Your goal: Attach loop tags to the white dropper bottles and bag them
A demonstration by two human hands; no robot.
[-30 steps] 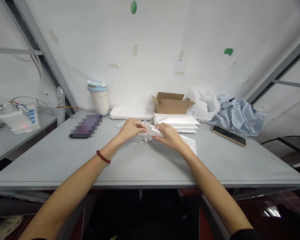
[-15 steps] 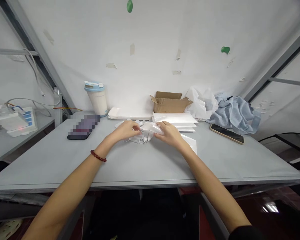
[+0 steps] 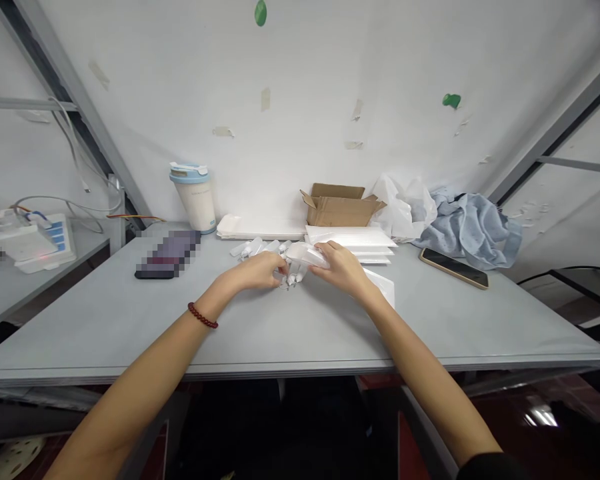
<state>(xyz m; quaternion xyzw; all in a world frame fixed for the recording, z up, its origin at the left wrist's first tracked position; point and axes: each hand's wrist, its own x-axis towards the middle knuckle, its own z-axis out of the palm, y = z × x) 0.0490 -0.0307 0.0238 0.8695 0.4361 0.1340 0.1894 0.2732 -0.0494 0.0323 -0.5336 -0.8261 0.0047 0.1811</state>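
Observation:
Both my hands meet at the middle of the grey table [image 3: 280,333]. My right hand [image 3: 344,268] is closed around a small clear plastic bag [image 3: 304,254] with white content. My left hand [image 3: 260,270], with a red bead bracelet at the wrist, pinches something small and white at the bag's left end; I cannot make out what. Several small white pieces [image 3: 257,247] lie on the table just behind the left hand. A flat white packet [image 3: 384,287] lies under my right wrist.
A stack of white packets [image 3: 353,240] and an open cardboard box [image 3: 337,207] stand behind the hands. A blue-lidded cup [image 3: 193,197], a white tray [image 3: 260,228], a dark phone [image 3: 167,260], another phone [image 3: 453,268], a blue cloth [image 3: 473,230] and a white plastic bag [image 3: 405,207] ring the table.
My left hand has slid down and slightly right, closer to the table, uncovering the small white pieces behind it. The right hand keeps its hold on the bag, nearly still.

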